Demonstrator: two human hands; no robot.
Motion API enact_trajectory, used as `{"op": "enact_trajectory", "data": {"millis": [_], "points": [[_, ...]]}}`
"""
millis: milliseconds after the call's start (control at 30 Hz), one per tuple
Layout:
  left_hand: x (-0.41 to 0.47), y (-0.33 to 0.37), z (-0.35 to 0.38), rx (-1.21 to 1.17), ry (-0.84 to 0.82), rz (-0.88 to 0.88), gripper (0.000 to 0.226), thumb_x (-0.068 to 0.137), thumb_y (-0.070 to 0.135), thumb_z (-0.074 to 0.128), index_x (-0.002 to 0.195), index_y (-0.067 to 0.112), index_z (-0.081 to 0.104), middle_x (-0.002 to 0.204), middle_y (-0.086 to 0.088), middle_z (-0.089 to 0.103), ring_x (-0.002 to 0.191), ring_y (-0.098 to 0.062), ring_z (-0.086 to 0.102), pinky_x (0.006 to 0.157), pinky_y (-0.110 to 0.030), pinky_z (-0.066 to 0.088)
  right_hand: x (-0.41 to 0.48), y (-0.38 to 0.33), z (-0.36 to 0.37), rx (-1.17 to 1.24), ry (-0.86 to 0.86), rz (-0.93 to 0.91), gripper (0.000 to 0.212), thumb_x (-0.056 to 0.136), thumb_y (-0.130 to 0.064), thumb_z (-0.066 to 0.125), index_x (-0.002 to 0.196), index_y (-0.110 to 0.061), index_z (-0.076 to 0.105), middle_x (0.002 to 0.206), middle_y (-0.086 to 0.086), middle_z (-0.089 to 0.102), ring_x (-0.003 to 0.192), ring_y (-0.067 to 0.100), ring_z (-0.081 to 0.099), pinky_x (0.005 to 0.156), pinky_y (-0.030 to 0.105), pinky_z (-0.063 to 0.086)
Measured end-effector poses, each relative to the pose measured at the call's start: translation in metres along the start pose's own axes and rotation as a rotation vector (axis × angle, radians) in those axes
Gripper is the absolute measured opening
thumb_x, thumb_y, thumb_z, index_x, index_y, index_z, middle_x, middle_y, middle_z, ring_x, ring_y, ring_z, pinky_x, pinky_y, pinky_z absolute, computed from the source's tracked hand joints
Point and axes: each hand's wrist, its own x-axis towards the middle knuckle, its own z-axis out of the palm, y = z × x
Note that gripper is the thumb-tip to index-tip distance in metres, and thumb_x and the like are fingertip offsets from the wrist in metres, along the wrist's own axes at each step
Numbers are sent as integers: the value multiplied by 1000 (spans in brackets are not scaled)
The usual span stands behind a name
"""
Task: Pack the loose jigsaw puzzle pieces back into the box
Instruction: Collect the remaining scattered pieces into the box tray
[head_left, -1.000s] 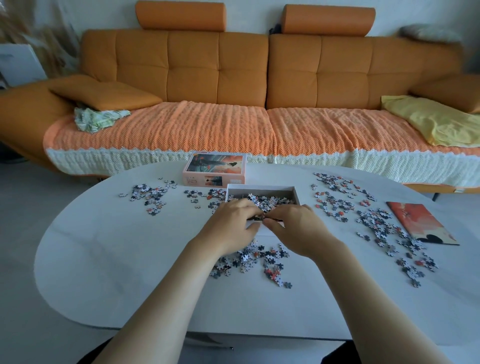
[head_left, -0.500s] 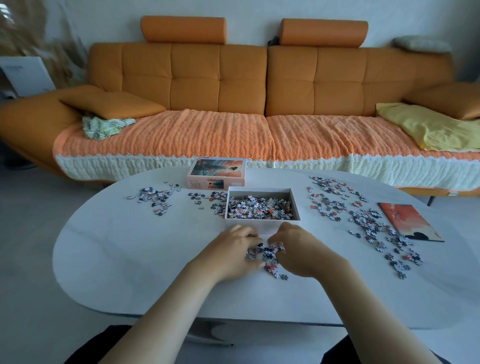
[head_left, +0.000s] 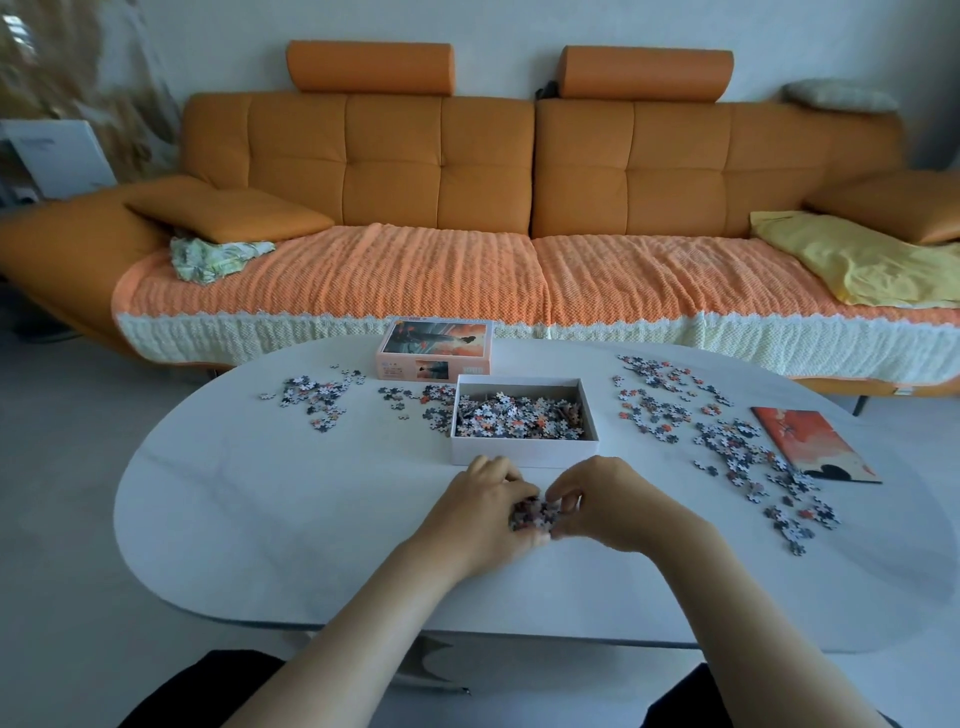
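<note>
— At the frame's centre, what are the hands doing?
— From the head view, the left hand (head_left: 480, 512) and right hand (head_left: 605, 506) cup a clump of puzzle pieces (head_left: 535, 514) between them on the white table (head_left: 260, 493).
— And the box (head_left: 523, 449)?
— Just above them, open, with pieces inside. Loose pieces (head_left: 727, 441) lie right of centre.

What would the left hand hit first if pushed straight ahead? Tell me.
Likely the near wall of the open box: the left hand, cupped around gathered pieces, points up-table at it, though depth is uncertain.
</note>
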Motion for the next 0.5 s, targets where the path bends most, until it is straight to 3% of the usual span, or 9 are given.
{"op": "enact_trajectory", "data": {"millis": [133,367,433,500], "points": [[1,-6,-8,-100,-17,-23,49,85,48,65,129,25,60,114,10,50,115,-9,40,99,-32,40,7,-6,9,23,57,-14,30,78,-28,78,106,-21,74,94,-3,70,81,10,59,72,17,44],[-7,-31,-34,27,-174,-71,84,78,61,65,148,28,34,132,11,36,128,-7,29,107,-34,36,10,1,6,1,-18,69,64,76,-52,73,132,-27,55,108,-9,53,92,9,51,82,23,43],[-10,-31,-33,52,-237,-88,78,80,57,65,147,29,35,133,9,33,128,-9,27,105,-34,36,14,-4,13,-50,-32,65,73,74,-58,72,136,-26,51,110,-8,44,95,11,47,86,27,44],[-11,-30,-28,25,-225,-63,62,84,52,64,140,32,44,126,9,35,126,-10,28,102,-34,38,18,-10,21,-43,-11,37,66,75,-56,72,131,-26,55,109,-6,43,94,13,49,84,27,44]]}}
